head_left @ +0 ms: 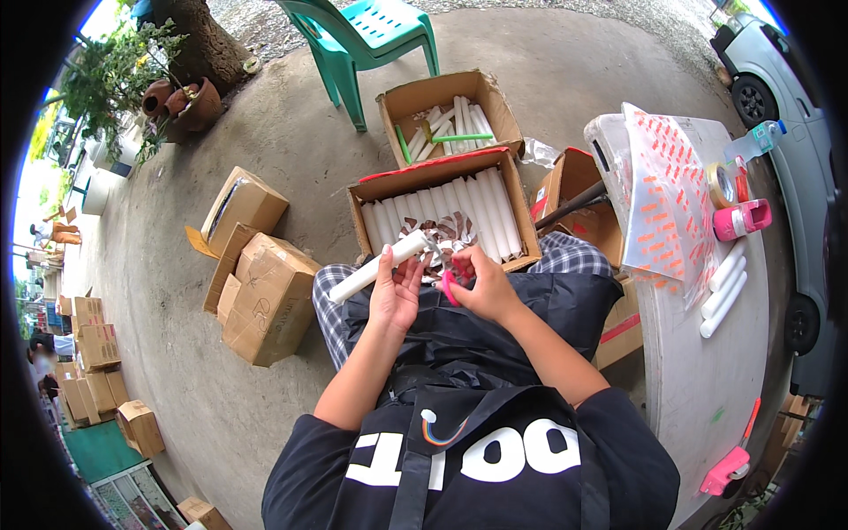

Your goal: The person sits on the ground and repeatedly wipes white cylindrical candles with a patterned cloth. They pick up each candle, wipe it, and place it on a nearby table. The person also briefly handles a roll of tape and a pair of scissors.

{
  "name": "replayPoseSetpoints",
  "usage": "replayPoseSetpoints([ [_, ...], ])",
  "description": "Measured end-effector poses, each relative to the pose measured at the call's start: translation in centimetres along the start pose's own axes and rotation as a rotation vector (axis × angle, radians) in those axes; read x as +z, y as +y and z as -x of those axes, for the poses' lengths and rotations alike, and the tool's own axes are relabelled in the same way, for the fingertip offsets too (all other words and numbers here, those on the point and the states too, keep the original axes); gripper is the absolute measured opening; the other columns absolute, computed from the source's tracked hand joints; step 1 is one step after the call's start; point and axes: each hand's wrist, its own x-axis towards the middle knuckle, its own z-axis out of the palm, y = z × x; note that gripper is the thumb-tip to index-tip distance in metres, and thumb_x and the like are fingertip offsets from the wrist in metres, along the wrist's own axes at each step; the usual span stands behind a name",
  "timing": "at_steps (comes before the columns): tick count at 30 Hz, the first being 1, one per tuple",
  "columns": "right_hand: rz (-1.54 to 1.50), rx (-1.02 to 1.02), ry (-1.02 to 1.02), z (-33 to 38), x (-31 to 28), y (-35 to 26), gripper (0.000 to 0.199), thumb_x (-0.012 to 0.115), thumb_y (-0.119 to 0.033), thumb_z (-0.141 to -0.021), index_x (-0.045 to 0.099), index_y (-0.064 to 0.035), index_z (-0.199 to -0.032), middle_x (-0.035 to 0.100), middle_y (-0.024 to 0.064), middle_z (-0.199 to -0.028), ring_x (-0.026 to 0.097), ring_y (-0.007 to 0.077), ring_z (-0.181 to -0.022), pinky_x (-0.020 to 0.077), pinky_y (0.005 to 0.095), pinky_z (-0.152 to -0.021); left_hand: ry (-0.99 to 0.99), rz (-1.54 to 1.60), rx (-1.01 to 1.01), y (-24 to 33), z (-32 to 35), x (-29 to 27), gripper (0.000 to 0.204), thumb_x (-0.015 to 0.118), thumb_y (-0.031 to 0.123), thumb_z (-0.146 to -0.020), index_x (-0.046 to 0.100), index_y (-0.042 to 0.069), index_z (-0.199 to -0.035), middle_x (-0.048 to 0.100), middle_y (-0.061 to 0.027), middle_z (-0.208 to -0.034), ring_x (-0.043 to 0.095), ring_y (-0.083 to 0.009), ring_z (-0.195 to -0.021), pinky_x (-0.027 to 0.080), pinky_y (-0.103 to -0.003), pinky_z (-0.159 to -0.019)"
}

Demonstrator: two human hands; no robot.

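Observation:
My left hand [395, 293] grips a long white candle [371, 270] that points up and to the right over my lap. My right hand [478, 284] holds pink-handled scissors [452, 284] at the candle's upper end, close to its tip. Just beyond both hands stands an open cardboard box [521, 231] with several white candles [481, 212] lying side by side and some brown-and-white patterned wrapping [446, 231] on top of them.
A second open box [495, 106] of candles with green sticks lies farther away, by a green plastic chair [371, 40]. On my right a white table [698, 371] holds patterned plastic bags [667, 194], tape rolls [723, 184], three loose candles [724, 291]. Closed cartons [265, 300] stand on my left.

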Motion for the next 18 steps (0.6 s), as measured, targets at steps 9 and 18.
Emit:
replayPoseSetpoints([
  [9, -0.096, -0.011, -0.035, -1.1, -2.4, 2.3, 0.045, 0.061, -0.025, -0.089, 0.051, 0.0021, -0.123, 0.060, 0.0185, -0.116, 0.058, 0.0293, -0.109, 0.0429, 0.0350, -0.095, -0.468, -1.620, 0.737, 0.9, 2.2, 4.1, 0.039, 0.073, 0.033, -0.075, 0.064, -0.001, -0.091, 0.064, -0.0103, -0.077, 0.063, -0.0258, -0.070, 0.049, -0.037, -0.064],
  [18, -0.301, -0.059, 0.700, 10.9, -16.2, -4.6, 0.030, 0.050, -0.018, -0.097, 0.046, 0.0009, -0.120, 0.057, 0.0068, -0.094, 0.057, 0.0122, -0.081, 0.0489, 0.0291, -0.079, -0.940, -1.516, 0.494, -0.4, -4.6, 8.6, 0.032, 0.058, 0.015, -0.090, 0.057, 0.004, -0.120, 0.063, -0.0135, -0.110, 0.059, -0.0186, -0.102, 0.047, -0.031, -0.087],
])
